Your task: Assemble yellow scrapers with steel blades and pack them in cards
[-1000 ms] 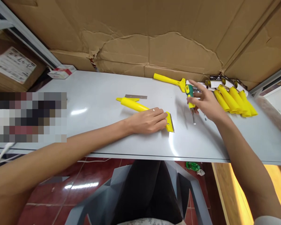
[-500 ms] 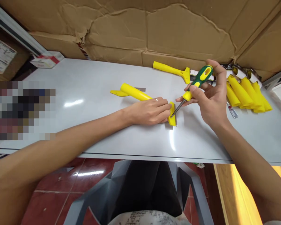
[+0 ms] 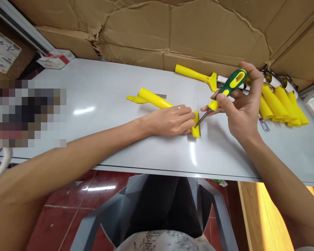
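My left hand (image 3: 171,120) is closed over a yellow scraper (image 3: 154,98), pressing it to the white tabletop. The scraper's head (image 3: 196,125) sticks out past my fingers, with a thin metal blade edge along its right side. In my right hand (image 3: 242,108) is a green and yellow screwdriver (image 3: 231,83), tilted, its tip on a screw in the scraper head. A flat yellow piece (image 3: 136,100) lies by the scraper's handle end, and a grey metal blade (image 3: 161,96) shows behind the handle.
Another yellow scraper (image 3: 195,75) lies at the back by the cardboard (image 3: 136,31). Several yellow tubular handles (image 3: 282,104) are piled at the right, beside a clear-handled screwdriver (image 3: 264,123). A red and white box (image 3: 57,58) stands at the back left corner. A blurred patch covers the left.
The view has shifted slightly, so things sit a little further right. Both hands keep their hold, and the screwdriver tip stays on the scraper head.
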